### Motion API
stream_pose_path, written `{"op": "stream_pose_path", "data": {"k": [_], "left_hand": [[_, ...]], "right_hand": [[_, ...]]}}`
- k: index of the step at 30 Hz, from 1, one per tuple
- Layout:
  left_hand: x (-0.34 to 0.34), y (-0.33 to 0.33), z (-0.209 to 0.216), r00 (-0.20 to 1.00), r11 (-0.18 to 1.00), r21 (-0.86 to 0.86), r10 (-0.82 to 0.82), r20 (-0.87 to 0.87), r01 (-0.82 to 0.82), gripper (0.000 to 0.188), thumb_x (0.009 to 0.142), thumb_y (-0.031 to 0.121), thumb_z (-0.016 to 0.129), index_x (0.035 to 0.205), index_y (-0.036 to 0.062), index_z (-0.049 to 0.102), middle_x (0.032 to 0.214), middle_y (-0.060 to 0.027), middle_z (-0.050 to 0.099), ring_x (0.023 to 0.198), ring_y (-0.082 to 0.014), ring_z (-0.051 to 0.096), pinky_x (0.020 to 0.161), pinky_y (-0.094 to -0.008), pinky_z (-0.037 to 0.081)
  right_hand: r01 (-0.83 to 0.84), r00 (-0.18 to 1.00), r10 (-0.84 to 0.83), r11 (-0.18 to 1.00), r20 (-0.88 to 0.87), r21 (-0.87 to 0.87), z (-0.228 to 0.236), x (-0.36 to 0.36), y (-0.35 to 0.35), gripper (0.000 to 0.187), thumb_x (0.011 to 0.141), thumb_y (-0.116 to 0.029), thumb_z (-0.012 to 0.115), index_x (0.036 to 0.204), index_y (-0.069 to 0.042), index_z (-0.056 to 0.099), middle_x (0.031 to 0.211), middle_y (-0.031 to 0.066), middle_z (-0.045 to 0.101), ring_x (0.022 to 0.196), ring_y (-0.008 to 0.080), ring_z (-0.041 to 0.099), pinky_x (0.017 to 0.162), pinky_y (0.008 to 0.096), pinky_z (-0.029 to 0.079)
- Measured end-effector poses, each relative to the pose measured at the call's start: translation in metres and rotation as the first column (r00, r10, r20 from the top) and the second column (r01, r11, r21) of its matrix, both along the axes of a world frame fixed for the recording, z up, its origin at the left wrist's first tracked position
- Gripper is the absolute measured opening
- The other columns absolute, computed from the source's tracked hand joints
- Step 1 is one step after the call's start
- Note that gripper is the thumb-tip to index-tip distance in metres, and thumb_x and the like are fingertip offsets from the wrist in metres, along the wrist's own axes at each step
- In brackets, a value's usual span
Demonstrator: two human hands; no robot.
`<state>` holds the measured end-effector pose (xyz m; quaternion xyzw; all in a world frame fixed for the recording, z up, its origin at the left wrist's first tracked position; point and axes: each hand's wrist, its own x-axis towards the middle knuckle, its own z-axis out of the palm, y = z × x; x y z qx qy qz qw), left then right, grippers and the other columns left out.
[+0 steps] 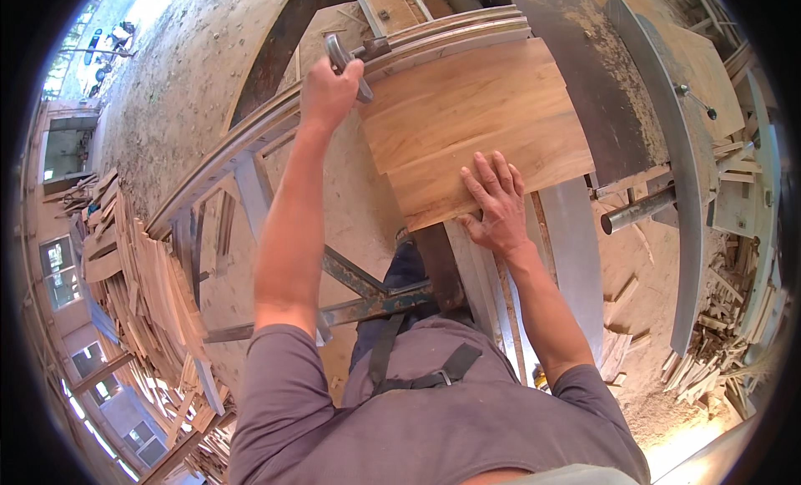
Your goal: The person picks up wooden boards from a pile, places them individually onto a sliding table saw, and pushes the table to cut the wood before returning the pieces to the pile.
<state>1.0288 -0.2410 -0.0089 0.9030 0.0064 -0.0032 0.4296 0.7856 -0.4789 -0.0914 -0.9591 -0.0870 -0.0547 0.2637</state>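
Observation:
My left hand (325, 97) is wrapped round a curved grey metal handle (336, 51) fixed at the end of the long fence-like rail (455, 34). Beside it lies a light brown wooden board (476, 118), its far edge along that rail. My right hand (498, 203) rests on the board's near right part, fingers stretched out and holding nothing. The board lies across the machine table, its left part reaching out over open space above the floor. What the handle turns or locks is hidden.
A dark sawdust-strewn metal table (584, 76) is right of the board, with a long grey metal bar (667, 134) and a round rod (638, 209) beyond. Steel frame legs (359, 305) stand below. Wood planks (142, 276) are stacked left; offcuts (709, 368) lie piled right.

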Motion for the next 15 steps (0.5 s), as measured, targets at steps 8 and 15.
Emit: {"op": "stream_pose_path", "data": {"k": [8, 15], "left_hand": [[-0.106, -0.001, -0.108, 0.904, 0.855, -0.440, 0.071, -0.422, -0.273, 0.049, 0.088, 0.020, 0.075, 0.127, -0.0049, 0.060, 0.112, -0.0121, 0.069, 0.096, -0.0209, 0.066, 0.086, -0.0332, 0.052], [-0.098, 0.003, -0.125, 0.852, 0.715, -0.578, 0.050, -0.521, -0.395, 0.041, 0.087, 0.013, 0.076, 0.121, -0.0053, 0.064, 0.113, -0.0106, 0.070, 0.098, -0.0212, 0.066, 0.088, -0.0346, 0.052]], "right_hand": [[-0.080, 0.995, 0.076, 0.995, -0.072, -0.058, 0.010, 0.004, -0.013, 0.079, 0.072, -0.034, 0.082, 0.143, -0.015, 0.054, 0.159, 0.0110, 0.037, 0.149, 0.0356, 0.027, 0.121, 0.0482, 0.021], [0.085, 0.986, -0.077, 0.995, 0.148, -0.050, -0.011, 0.035, -0.045, 0.047, 0.088, -0.026, 0.067, 0.129, -0.003, 0.063, 0.145, 0.0132, 0.053, 0.142, 0.0302, 0.041, 0.119, 0.0450, 0.027]]}}
